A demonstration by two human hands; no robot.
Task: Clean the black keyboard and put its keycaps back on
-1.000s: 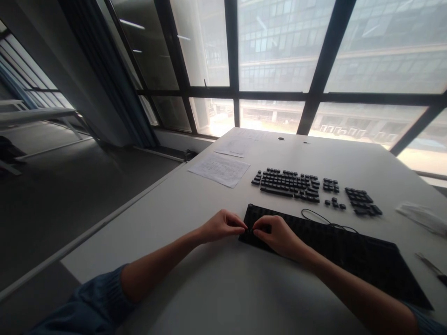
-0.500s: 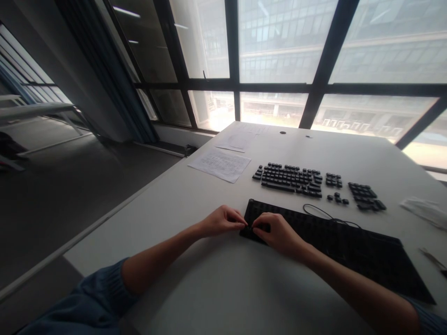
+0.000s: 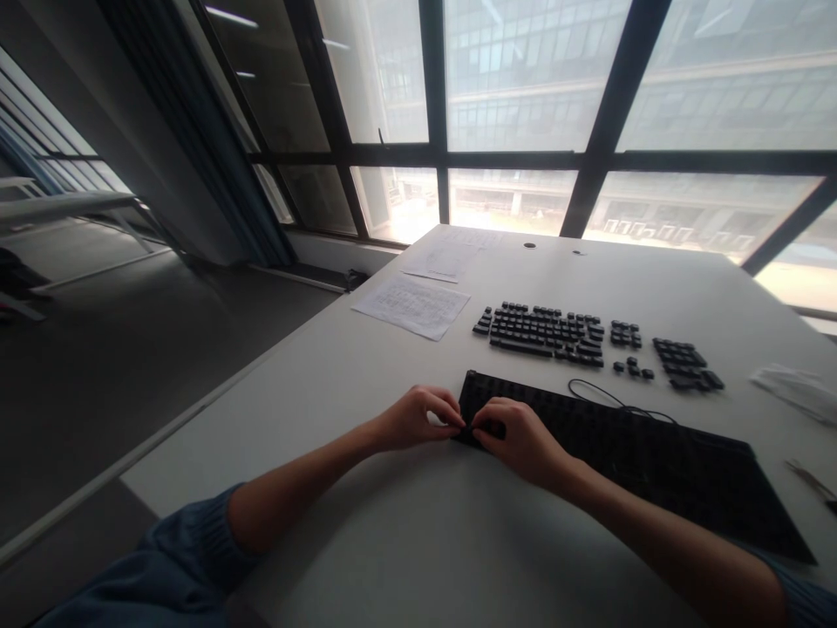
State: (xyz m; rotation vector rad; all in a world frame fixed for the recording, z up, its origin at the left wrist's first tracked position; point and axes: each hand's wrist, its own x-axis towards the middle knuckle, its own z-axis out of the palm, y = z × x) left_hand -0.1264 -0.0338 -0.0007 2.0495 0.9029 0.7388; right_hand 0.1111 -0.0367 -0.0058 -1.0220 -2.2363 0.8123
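A black keyboard (image 3: 654, 471) lies slantwise on the table, its surface too dark to make out in detail. Over its left end, my left hand (image 3: 418, 417) pinches with thumb and forefinger. My right hand (image 3: 520, 436) is closed in a pinch just beside it, the fingertips of both nearly meeting. Whatever is between the fingers is too small and dark to name. Behind the keyboard, loose black keycaps (image 3: 546, 333) are laid out in rows, with further groups of keycaps (image 3: 683, 365) to the right.
Printed sheets of paper (image 3: 413, 307) lie on the white table (image 3: 314, 541) at the back left. A black cable (image 3: 598, 392) loops behind the keyboard. To the right are a crumpled clear plastic bag (image 3: 794, 388) and a thin metal tool (image 3: 807, 480). Windows stand behind the table.
Both hands stay at the keyboard's left end. The left fingertips have shifted very slightly to the right, toward the right hand's, and its thumb and forefinger form a wider loop.
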